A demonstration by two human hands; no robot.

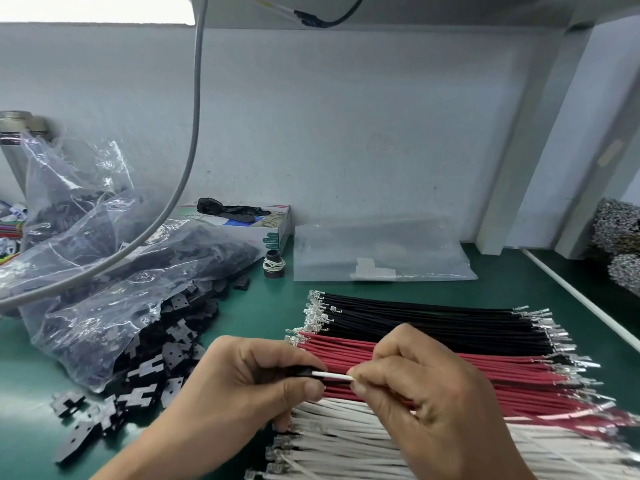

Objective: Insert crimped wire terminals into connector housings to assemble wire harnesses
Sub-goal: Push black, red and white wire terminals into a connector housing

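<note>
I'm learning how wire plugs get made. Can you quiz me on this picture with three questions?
1. True or false: the right hand pinches a white wire.
2. What does the left hand hold? A) a black connector housing B) scissors C) a red wire
3. Fill in: on the green mat, the black wires lie farthest away, then the ____ wires, then the white wires nearest.

Key: 1 true; 2 A; 3 red.
</note>
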